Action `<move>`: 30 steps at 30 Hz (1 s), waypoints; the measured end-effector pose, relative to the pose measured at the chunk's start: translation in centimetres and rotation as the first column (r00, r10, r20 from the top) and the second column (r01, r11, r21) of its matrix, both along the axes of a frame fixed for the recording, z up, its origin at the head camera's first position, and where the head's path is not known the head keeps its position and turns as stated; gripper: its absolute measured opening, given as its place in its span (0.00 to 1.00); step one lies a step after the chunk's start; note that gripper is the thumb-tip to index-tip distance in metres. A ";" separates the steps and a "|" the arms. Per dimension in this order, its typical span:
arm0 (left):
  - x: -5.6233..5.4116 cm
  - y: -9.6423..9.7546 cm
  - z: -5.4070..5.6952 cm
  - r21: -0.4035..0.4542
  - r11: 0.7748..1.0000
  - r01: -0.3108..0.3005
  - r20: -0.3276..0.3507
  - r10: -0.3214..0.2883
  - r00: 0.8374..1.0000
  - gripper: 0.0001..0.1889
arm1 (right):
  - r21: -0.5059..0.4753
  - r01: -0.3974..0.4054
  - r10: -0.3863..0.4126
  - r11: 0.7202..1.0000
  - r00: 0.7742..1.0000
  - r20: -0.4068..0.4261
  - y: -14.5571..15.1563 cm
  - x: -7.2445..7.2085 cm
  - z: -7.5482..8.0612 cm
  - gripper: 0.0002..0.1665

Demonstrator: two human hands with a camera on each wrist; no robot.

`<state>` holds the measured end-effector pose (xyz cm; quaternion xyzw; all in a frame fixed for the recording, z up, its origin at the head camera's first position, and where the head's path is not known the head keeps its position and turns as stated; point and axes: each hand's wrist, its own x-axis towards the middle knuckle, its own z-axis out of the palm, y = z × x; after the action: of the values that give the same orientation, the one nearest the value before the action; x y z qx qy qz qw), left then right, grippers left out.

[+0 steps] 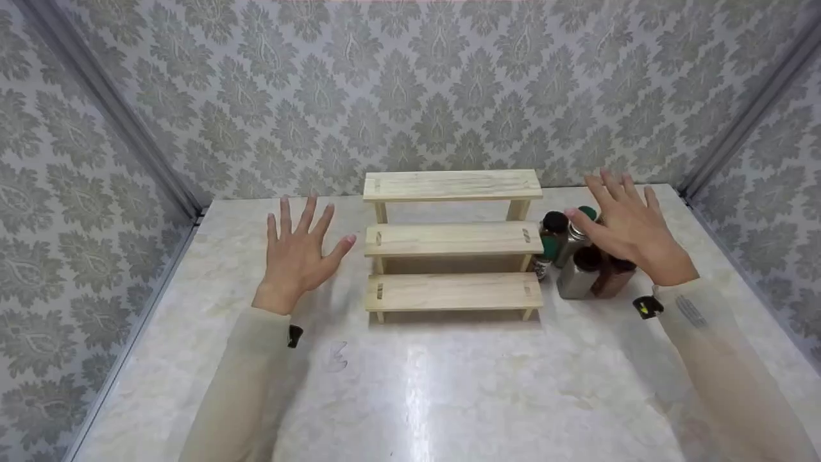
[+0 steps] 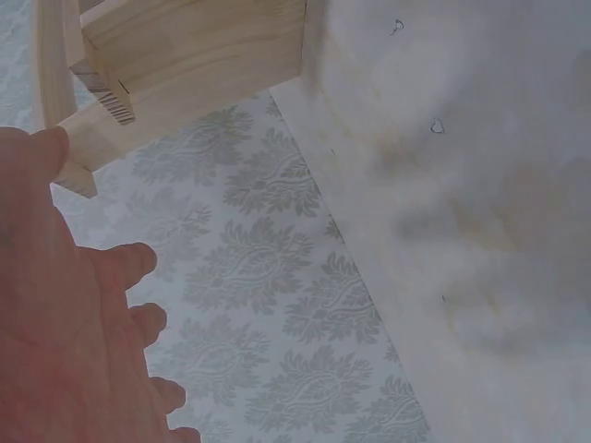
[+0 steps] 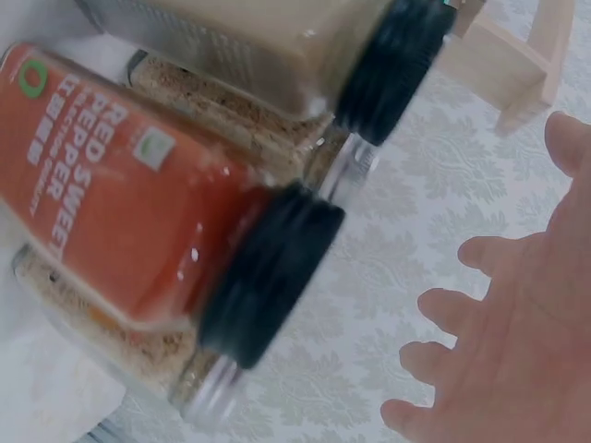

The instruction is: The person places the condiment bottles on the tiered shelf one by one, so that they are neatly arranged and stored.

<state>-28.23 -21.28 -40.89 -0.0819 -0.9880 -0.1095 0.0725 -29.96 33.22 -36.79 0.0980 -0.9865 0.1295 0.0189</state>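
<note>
My left hand (image 1: 298,260) hovers over the table left of a three-step wooden shelf (image 1: 453,239), fingers spread and holding nothing. In the left wrist view, its thumb overlaps the shelf's end. On the other side my right hand (image 1: 635,231) is held, also spread and bare, above a cluster of spice jars. Among them are a jar of red sweet pepper (image 3: 129,194) with a black lid, a black-lidded jar of pale powder (image 1: 575,283) and a green-lidded jar (image 1: 548,249) close to the shelf's right end. The right hand partly hides the jars behind it.
The pale marbled table (image 1: 410,385) carries the shelf near its back edge. Patterned wall panels (image 1: 397,83) enclose the back and both sides, with metal corner posts (image 1: 128,122). A small pen mark (image 1: 338,357) shows on the tabletop in front of the shelf.
</note>
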 end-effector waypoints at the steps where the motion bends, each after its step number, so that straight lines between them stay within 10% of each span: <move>1: 0.0 0.0 0.0 0.001 1.000 0.001 -0.004 -0.001 1.000 0.47 | -0.002 -0.002 0.002 1.000 1.000 -0.006 0.1 0.1 0.1 0.58; 19: 2.9 0.9 -0.9 0.180 0.981 0.067 0.034 -0.074 0.997 0.44 | -0.301 -0.090 0.085 0.949 0.996 -0.028 3.5 4.6 0.4 0.46; 25: 4.1 1.6 -2.1 0.340 0.932 0.125 0.045 -0.149 0.988 0.41 | -0.378 -0.113 0.087 0.919 0.993 -0.085 5.0 5.9 -1.0 0.39; 30: 4.6 1.8 -3.1 0.507 0.847 0.158 0.051 -0.212 0.976 0.39 | -0.416 -0.167 0.119 0.894 0.983 -0.138 6.0 6.2 -2.7 0.36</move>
<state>-23.65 -19.45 -44.03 -0.1494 -0.9156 -0.3721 0.0283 -23.72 39.18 -39.48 0.1707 -0.9220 0.3374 0.0839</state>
